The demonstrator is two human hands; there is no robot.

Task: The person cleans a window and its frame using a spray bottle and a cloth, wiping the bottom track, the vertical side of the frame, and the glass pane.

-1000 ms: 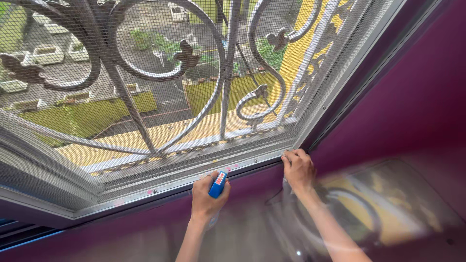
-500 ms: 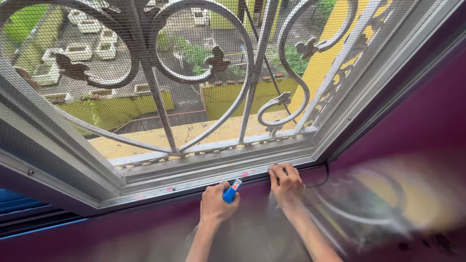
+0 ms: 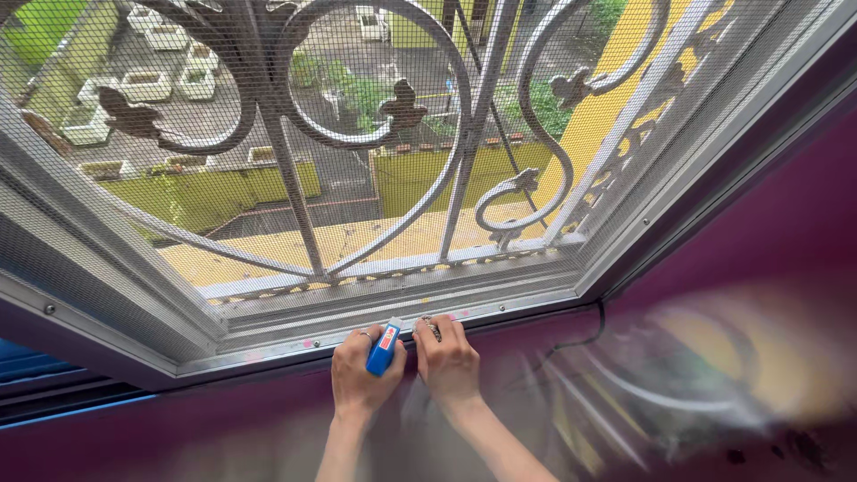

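My left hand (image 3: 357, 375) grips a small blue tool with a red-and-white label (image 3: 383, 348), its tip up against the grey metal window frame (image 3: 268, 344). My right hand (image 3: 446, 361) is right beside it, fingers curled and pressed on the frame's lower edge, pinching something thin there that I cannot make out. A clear plastic sheet (image 3: 678, 384) hangs below the hands over the purple wall. Fine mesh (image 3: 375, 259) covers the window above the frame.
A curled iron grille (image 3: 460, 152) stands behind the mesh, with rooftops and a yellow wall far below. Small pink marks dot the frame. A thin dark cable (image 3: 571, 344) runs along the purple wall (image 3: 768, 241) at the right. A blue ledge (image 3: 36, 375) shows at the left.
Both hands have slid left along the bottom frame. My right hand moved from the right corner to sit next to my left hand. The view shifted slightly.
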